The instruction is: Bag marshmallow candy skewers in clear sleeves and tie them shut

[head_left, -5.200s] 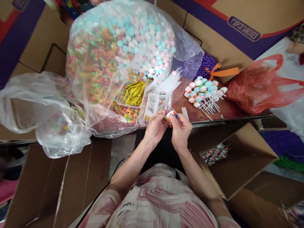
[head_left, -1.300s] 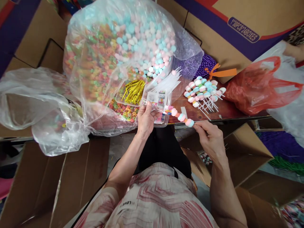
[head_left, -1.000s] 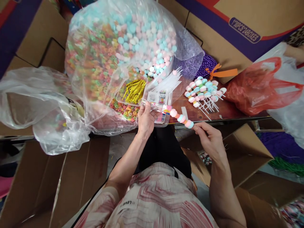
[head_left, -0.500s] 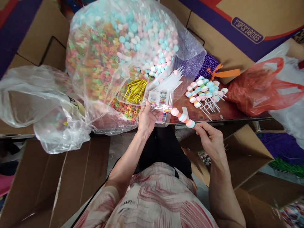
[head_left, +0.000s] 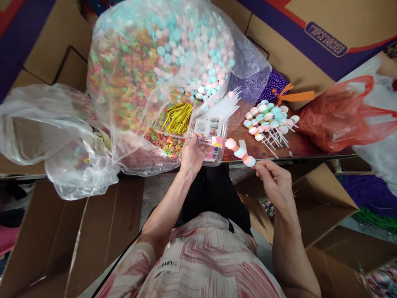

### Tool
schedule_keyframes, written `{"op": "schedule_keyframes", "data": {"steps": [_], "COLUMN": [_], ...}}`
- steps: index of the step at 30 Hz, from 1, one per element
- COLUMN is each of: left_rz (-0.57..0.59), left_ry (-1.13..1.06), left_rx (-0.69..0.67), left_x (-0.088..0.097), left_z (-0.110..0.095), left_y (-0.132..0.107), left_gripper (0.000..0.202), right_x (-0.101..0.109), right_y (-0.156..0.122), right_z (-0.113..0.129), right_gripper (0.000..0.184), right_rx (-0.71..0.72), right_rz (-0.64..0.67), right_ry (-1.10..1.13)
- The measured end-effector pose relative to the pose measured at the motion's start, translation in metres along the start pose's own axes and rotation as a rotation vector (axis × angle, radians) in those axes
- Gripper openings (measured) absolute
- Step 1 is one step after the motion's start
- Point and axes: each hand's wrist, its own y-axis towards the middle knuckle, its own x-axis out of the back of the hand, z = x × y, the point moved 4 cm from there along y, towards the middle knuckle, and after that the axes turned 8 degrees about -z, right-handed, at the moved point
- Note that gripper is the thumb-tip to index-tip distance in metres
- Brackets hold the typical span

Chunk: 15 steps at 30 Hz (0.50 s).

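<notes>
My right hand point(head_left: 274, 184) pinches the stick end of a candy skewer point(head_left: 240, 152) strung with pink, blue and orange sweets, its tip pointing up-left. My left hand point(head_left: 191, 154) grips the near edge of a clear plastic tray point(head_left: 207, 132) holding printed wrappers, and the skewer's top sweet sits just right of that tray. Behind the tray lie a bundle of gold twist ties point(head_left: 178, 118) and a sheaf of white sticks point(head_left: 223, 107).
A huge clear bag of pastel and ring candies point(head_left: 161, 62) fills the table's back. Finished skewers point(head_left: 268, 120) lie in a pile at right, near a red plastic bag point(head_left: 338, 114). Cardboard boxes point(head_left: 313, 203) stand around my lap, one holding skewers.
Earlier both hands worked together on a small wrapper at the tray. Since then the right hand has drawn out to the right with the skewer, whose tip has now edged slightly away from the tray.
</notes>
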Motion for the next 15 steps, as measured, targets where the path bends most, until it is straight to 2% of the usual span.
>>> {"op": "schedule_keyframes", "data": {"steps": [5,12,15], "left_rz": [0.017,-0.058,-0.089], "left_ry": [0.009,-0.028,-0.045], "left_rx": [-0.068,-0.238,-0.265], "left_x": [-0.001,-0.001,-0.001], "left_z": [0.0,0.001,0.001], "left_y": [-0.003,-0.008,-0.009], "left_gripper": [0.021,0.032,0.031], "right_x": [-0.001,-0.007,-0.011], "right_y": [-0.001,-0.013,-0.019], "right_z": [0.004,0.023,0.03], "right_gripper": [0.019,0.012,0.01], "right_rx": [0.116,0.605,0.735], "right_rz": [-0.016,-0.171,-0.231], "right_ry": [-0.079,-0.43,-0.52]}}
